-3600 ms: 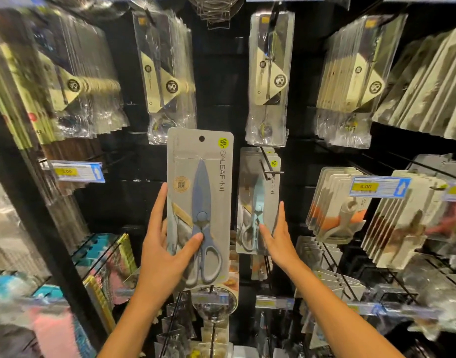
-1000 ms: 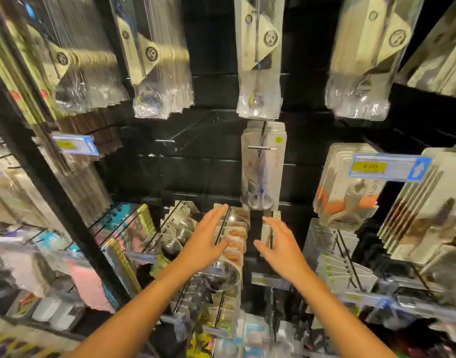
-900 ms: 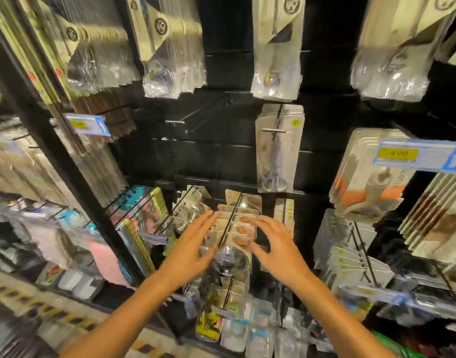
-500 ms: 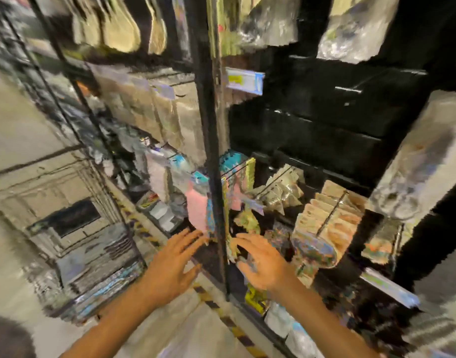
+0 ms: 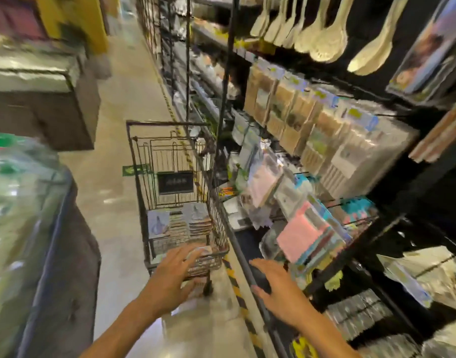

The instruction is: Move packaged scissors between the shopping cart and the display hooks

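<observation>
Head view: a shop aisle, blurred by motion, with a black wire shopping cart (image 5: 175, 182) standing on the pale glossy floor (image 5: 113, 177) just beside the dark display racks (image 5: 376, 228).
Cart: thin black wire mesh, tall and narrow; a dark sign plate (image 5: 175, 182) hangs on its far wall.
Packaged scissors (image 5: 158, 223): flat grey-blue cards lying in stacks on the cart's bottom, one stack toward the left wall and another (image 5: 197, 218) toward the right wall; the print on them is too smeared to read.
Left hand (image 5: 171, 277): empty, fingers spread and nearly straight, over the cart's near rim; whether the fingertips touch the wire cannot be told.
Right hand (image 5: 281, 290): empty, palm down with fingers loosely extended, hovering near the lower front edge of the racks.
Racks: pale perforated spoons (image 5: 327, 40) hang at the top, clear-bagged brown packs (image 5: 294, 109) sit in the middle rows, and pink and teal cloth packs (image 5: 301, 239) jut out low down.
Hard to make out: a glossy green mass (image 5: 15, 202) at the left edge is cut off and smeared.
Change: half a second ago both hands were before the rack's lower hooks; the view has since swung left to the cart, and the left hand has come over it.
</observation>
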A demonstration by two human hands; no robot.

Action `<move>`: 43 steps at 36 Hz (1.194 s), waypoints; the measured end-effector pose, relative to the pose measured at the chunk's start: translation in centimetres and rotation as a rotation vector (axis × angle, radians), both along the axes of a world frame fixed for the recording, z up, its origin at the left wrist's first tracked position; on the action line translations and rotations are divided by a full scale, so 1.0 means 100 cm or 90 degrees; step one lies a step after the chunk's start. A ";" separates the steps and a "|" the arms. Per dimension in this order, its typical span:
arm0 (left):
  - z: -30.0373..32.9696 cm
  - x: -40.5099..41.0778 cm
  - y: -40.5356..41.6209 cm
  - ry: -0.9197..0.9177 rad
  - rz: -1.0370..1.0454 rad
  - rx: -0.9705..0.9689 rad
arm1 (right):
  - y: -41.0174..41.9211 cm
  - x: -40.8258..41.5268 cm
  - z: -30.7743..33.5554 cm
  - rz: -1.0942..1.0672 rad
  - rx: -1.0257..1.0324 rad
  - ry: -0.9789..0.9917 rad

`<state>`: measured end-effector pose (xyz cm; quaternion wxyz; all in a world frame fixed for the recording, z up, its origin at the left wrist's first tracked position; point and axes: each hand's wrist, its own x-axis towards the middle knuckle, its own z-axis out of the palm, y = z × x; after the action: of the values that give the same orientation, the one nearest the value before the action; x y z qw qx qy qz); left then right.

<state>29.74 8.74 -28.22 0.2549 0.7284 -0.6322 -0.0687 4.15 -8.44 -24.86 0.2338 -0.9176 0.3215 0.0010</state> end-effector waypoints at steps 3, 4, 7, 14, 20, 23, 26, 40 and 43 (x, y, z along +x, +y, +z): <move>-0.023 0.036 0.015 0.013 0.051 0.034 | 0.000 0.041 -0.006 0.031 0.029 0.039; -0.033 0.047 0.020 0.013 0.070 0.050 | 0.000 0.053 -0.008 0.041 0.039 0.050; -0.055 0.068 0.028 0.014 0.107 0.078 | -0.004 0.079 -0.019 0.058 0.052 0.071; -0.060 0.093 0.020 0.024 0.152 0.086 | -0.031 0.134 -0.043 0.105 0.076 0.106; -0.073 0.117 -0.015 0.046 0.173 0.130 | -0.075 0.173 -0.074 0.113 0.093 0.119; -0.087 0.130 -0.041 0.086 0.186 0.176 | -0.107 0.196 -0.095 0.131 0.113 0.125; -0.101 0.142 -0.072 0.108 0.201 0.189 | -0.140 0.218 -0.118 0.153 0.114 0.127; -0.187 0.171 -0.162 0.195 0.278 0.379 | -0.220 0.281 -0.213 0.191 0.208 0.214; -0.222 0.181 -0.166 0.219 0.307 0.430 | -0.226 0.296 -0.241 0.196 0.249 0.199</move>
<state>47.85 -7.84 -50.43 0.1132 0.8754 -0.3348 -0.3298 33.73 -31.00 -48.99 0.3509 -0.8818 0.2045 0.2399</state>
